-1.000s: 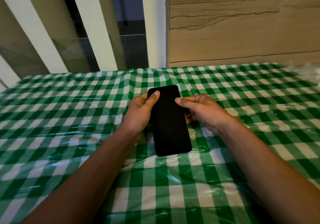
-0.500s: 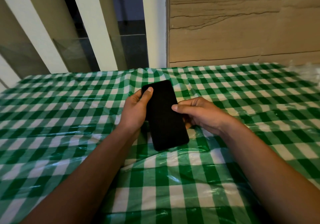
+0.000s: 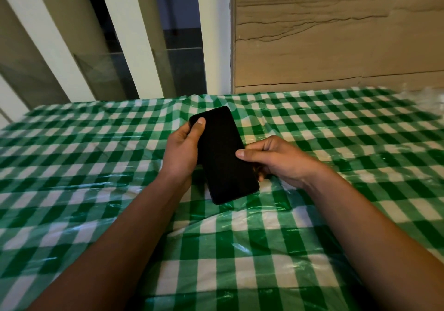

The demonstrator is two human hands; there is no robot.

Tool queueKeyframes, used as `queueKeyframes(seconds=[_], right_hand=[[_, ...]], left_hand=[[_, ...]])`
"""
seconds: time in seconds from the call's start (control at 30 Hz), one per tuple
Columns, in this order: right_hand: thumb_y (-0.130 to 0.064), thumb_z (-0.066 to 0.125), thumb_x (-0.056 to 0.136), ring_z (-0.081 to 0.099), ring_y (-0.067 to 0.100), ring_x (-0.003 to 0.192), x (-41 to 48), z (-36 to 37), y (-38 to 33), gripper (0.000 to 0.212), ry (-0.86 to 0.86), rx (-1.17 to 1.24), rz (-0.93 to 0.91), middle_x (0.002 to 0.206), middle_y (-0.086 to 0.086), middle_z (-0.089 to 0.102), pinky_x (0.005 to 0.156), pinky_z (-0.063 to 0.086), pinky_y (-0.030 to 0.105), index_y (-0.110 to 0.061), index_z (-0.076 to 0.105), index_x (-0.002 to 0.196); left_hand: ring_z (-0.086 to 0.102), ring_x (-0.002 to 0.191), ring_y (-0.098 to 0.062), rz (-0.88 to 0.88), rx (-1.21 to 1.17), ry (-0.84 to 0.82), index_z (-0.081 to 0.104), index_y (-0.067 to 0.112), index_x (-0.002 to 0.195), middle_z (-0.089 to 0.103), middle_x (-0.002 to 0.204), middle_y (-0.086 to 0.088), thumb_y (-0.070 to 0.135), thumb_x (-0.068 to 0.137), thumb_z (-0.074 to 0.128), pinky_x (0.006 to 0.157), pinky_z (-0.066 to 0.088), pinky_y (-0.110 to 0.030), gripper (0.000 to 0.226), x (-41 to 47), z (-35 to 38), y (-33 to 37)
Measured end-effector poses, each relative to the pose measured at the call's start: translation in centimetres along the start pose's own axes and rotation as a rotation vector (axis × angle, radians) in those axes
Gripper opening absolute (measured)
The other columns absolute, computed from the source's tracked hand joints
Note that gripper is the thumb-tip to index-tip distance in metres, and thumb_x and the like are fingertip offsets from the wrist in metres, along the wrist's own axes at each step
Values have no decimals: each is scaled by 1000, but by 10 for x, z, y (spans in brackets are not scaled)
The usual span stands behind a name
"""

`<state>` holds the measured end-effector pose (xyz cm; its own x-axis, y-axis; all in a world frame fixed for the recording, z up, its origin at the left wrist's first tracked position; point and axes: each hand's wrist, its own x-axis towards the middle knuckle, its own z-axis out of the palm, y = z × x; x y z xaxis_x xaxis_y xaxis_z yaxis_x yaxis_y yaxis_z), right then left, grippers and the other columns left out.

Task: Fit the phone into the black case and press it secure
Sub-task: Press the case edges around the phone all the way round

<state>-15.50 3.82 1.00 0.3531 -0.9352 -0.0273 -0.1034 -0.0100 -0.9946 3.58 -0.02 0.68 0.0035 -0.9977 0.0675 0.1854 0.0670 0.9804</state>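
Note:
A black phone [image 3: 224, 154] with a dark screen faces up, held a little above the table and tilted with its top end to the upper left. My left hand [image 3: 182, 152] grips its left edge, thumb pressed on the top left corner. On the right edge sits my right hand [image 3: 276, 159], its thumb tip lying on the screen and its fingers curled underneath. Whether the black case is around the phone I cannot tell; its edges look black and no separate case shows.
A green and white checked plastic cloth [image 3: 312, 226], wrinkled in places, covers the table. Behind the table stand white slats [image 3: 125, 46] with glass panels at the left and a beige stone wall [image 3: 336, 46] at the right.
The phone has shifted up and to the left and turned slightly counter-clockwise. My left thumb slid to the top left corner and my right hand moved lower along the right edge.

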Motion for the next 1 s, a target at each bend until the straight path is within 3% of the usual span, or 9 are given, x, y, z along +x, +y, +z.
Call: queueKeyframes(seconds=[0.2,0.4,0.67,0.73,0.83,1.0], right_hand=[[-37,71,72,61,20,70,-1,-1,-1,42,-43,-2,21,86,19,67,51,47,22,2,71,88],[-34,70,74,60,8,55,-2,1,-2,27,-58,-2,25,65,-1,69,44,45,17,-7,73,78],[-25,67,82,64,7,53,-2,1,-4,16,-62,35,16,69,-2,75,46,49,17,-20,78,71],[-19,64,88,63,9,52,-3,0,-5,20,-26,29,12,68,-1,74,46,48,18,-17,77,74],[-17,62,90,61,11,52,-4,-4,-7,18,28,24,11,67,1,72,45,47,19,-13,76,79],[-18,61,90,58,13,49,-2,-4,-6,21,133,72,-2,65,4,68,44,46,21,-15,77,77]], left_hand=[[73,93,-15,1,-7,20,73,23,100,79,97,2,35,94,57,75,58,-32,21,3,-2,-2],[73,96,-15,-10,-49,52,72,23,102,78,101,0,36,94,57,81,58,-37,21,4,-3,-4],[71,89,-14,-64,-146,207,66,27,99,73,101,2,36,94,57,57,59,-27,14,11,-10,2],[69,91,-16,-111,-169,207,65,29,100,72,103,1,38,93,57,57,59,-30,14,11,-10,4],[69,95,-19,-171,-187,205,63,25,103,72,105,0,46,90,57,71,60,-38,25,11,-11,6],[71,90,-18,-137,-136,217,65,24,96,74,96,1,44,92,56,65,57,-34,23,9,-12,7]])
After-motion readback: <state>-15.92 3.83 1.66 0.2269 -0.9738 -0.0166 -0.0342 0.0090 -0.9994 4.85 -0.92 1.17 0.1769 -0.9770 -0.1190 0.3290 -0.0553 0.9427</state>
